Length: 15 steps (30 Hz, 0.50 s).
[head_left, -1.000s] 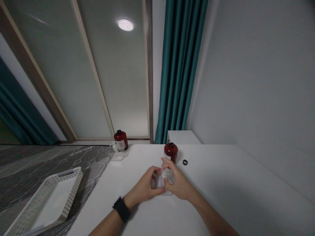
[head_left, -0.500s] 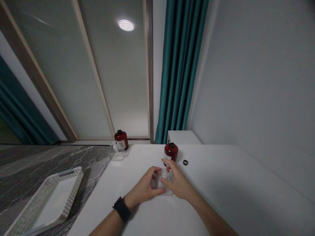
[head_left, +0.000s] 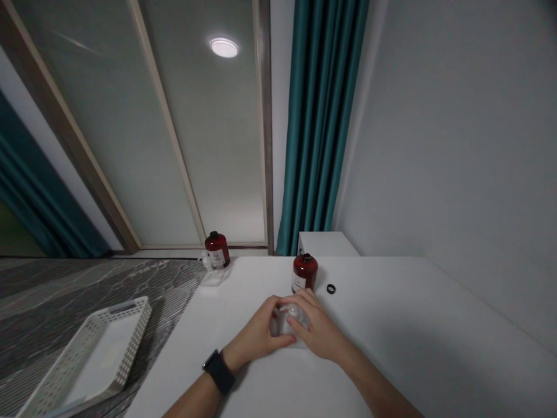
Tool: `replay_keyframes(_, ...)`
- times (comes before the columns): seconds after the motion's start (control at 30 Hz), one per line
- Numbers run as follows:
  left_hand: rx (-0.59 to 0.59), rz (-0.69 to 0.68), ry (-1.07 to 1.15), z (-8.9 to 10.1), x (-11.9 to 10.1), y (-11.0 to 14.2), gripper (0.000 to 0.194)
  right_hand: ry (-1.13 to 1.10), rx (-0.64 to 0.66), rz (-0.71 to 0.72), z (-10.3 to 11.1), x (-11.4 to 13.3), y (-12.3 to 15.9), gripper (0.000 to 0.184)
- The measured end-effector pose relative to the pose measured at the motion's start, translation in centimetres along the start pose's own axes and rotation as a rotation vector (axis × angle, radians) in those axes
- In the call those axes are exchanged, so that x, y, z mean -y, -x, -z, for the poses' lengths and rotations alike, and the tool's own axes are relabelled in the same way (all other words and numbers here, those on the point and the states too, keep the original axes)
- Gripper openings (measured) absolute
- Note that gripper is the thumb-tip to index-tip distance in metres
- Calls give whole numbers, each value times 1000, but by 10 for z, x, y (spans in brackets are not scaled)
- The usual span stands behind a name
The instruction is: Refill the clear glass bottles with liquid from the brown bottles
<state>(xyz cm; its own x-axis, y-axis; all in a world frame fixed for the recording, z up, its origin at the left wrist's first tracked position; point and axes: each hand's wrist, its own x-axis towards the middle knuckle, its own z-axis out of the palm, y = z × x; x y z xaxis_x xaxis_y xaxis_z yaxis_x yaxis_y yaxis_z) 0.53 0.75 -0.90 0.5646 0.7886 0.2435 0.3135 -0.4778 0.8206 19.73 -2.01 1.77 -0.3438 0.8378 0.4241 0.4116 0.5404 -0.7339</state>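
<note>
My left hand (head_left: 266,328) curves around the left side of a clear plastic piece with a rounded whitish top (head_left: 292,312), low over the white table. My right hand (head_left: 319,328) closes on it from the right, thumb near the rounded top, fingers bent over the far side. The fingers partly hide the piece, so its exact kind is unclear. Just beyond my fingers stands a dark red bottle (head_left: 305,271) with a white label and a black neck. To its right lies a small black ring (head_left: 331,288).
Another red bottle (head_left: 217,250) stands at the table's far left corner, beside a clear plastic piece (head_left: 213,277). A white perforated basket (head_left: 138,331) sits lower on the left, past the table edge. A white box-like surface (head_left: 328,242) adjoins the far edge.
My right fingers have come down from their raised pose and now curl over the plastic piece, close to my left fingers. The view has shifted slightly.
</note>
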Motion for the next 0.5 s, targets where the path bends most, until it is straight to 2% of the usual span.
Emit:
replay_keyframes(0.1, 6, 18, -2, 0, 0, 0, 58, 8, -44, 18, -1, -5, 0, 28)
replay_keyframes(0.27, 19, 21, 11, 0, 0, 1, 57, -19, -218, 43, -3, -10, 0, 26)
replay_keyframes(0.5, 13, 29, 15, 0, -2, 1, 57, -29, -391, 74, -4, -8, 1, 22)
